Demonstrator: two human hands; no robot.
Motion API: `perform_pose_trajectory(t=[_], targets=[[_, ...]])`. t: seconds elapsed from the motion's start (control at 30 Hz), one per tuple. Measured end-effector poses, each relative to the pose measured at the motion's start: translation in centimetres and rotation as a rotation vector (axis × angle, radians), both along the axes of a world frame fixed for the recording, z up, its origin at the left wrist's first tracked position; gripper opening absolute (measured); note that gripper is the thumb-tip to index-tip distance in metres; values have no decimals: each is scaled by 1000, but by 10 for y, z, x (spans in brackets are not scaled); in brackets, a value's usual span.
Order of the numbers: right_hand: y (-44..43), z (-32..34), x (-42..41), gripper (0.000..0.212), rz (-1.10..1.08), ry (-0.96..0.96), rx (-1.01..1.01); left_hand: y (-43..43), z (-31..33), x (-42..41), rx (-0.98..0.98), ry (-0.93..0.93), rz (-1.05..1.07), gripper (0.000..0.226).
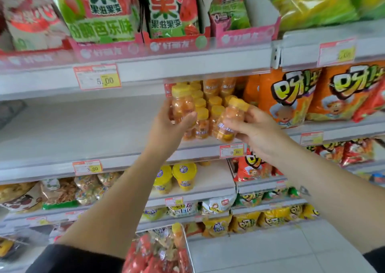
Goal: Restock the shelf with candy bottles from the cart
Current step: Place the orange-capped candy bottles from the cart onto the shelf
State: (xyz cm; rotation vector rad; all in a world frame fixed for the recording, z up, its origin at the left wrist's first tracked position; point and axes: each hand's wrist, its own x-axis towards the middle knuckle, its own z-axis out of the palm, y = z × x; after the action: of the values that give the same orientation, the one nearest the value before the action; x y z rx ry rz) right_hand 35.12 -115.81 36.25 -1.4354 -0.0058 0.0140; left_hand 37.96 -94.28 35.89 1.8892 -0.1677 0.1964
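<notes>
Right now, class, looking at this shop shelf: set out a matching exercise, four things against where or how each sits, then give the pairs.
1 first bottle, in the left hand
2 second bottle, in the right hand
3 yellow tubs
4 orange snack bags

a one shelf below the stocked bottles
b held tilted
c right of the stocked bottles, same shelf
d held upright

Pairs: 1-d, 2-b, 3-a, 4-c

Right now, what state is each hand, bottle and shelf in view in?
left hand, curled round left-hand bottle
left-hand bottle, upright, capped
right hand, curled round right-hand bottle
right-hand bottle, tilted, capped
shelved bottles, upright, capped, in rows
shelf, bare left of the bottles
</notes>
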Motion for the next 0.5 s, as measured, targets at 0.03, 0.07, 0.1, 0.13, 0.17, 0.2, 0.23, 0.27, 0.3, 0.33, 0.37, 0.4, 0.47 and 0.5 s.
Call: perform_pose_trajectory(t=[0.03,0.07,0.1,0.13,0.17,0.2,0.23,0.27,0.3,0.33,0.37,0.4,0.47,0.5], targets=[[2,2,6,41,-40,-18,-26,-1,5,13,26,-6,14,53],[4,4,10,39,-71,-26,-42,-1,8,29,53,-6,26,53],[5,4,14,39,-97,-23,-51,-3,12,44,85,-4,31,47],[7,4,18,40,-115,-12,-51,-5,14,60,132,7,43,43],[7,3,21,40,-126,-4,-61,-7,15,74,166,16,47,42],[7,2,23,40,-137,-1,-75,-10,15,84,175,27,51,44],[6,1,23,41,-147,-1,-90,-13,13,94,170,35,54,47],[6,0,23,43,-159,-4,-96,-17,11,99,166,37,47,47],[5,-1,23,45,-170,-8,-102,-20,7,104,173,25,44,45],[5,-1,22,47,-178,-9,-112,-23,3,107,192,13,53,41],[4,-1,23,48,-184,-9,-132,-25,0,109,209,-12,69,38],[4,0,23,50,-184,-13,-151,-27,-3,111,211,-32,84,37],[5,3,24,55,-182,-31,-190,-31,-6,115,189,-55,106,41],[6,4,25,58,-184,-43,-214,-32,-6,116,189,-55,111,42]])
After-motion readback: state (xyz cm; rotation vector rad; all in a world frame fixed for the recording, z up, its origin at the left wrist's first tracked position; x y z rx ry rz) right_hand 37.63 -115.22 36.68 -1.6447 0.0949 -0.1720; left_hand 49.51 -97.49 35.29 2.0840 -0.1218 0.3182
